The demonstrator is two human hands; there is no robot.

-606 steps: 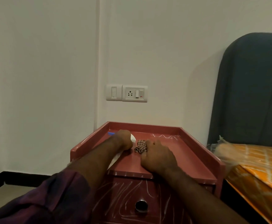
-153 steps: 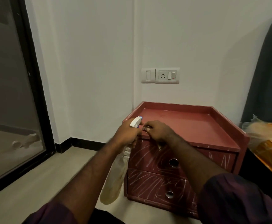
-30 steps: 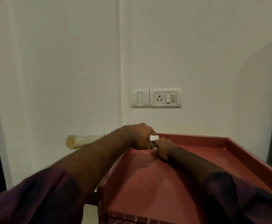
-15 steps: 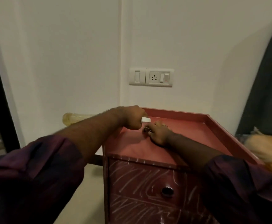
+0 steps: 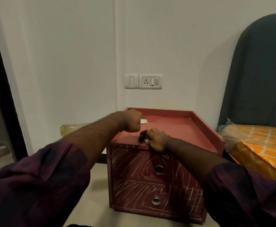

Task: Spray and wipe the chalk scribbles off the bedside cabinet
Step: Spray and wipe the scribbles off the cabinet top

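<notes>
Chalk is white hatching and slashes only; I can't make out any letters in it. Wall switch plate (image 5: 143,81) above the cabinet: markings too small to read.

Bedside cabinet (image 5: 175,126): reddish-brown, low, standing on the floor (image 5: 94,185) against the far wall. The top has a raised lip on the left, far and right sides and an open near edge. The top surface looks free of chalk. The upper drawer front (image 5: 130,164) and lower drawer front (image 5: 134,195) are both covered in scribbles, each with a round metal pull in the middle.

Left hand (image 5: 131,122) is clenched around the spray bottle (image 5: 70,128), which is held roughly level. Its white nozzle pokes right over the top, and its pale body sticks out left past the cabinet's left edge.

Right hand (image 5: 155,141) has its fingers curled on a dark bunched cloth (image 5: 142,138), pressing it at the near edge of the top, towards the left corner. Both hands are close together, not touching.

Room: bare floor on the left and in front of the cabinet. A dark door frame (image 5: 3,99) stands far left. On the right the bed (image 5: 258,145), with an orange checked cover, is just beside the cabinet, and a dark headboard (image 5: 256,76) is behind it.
</notes>
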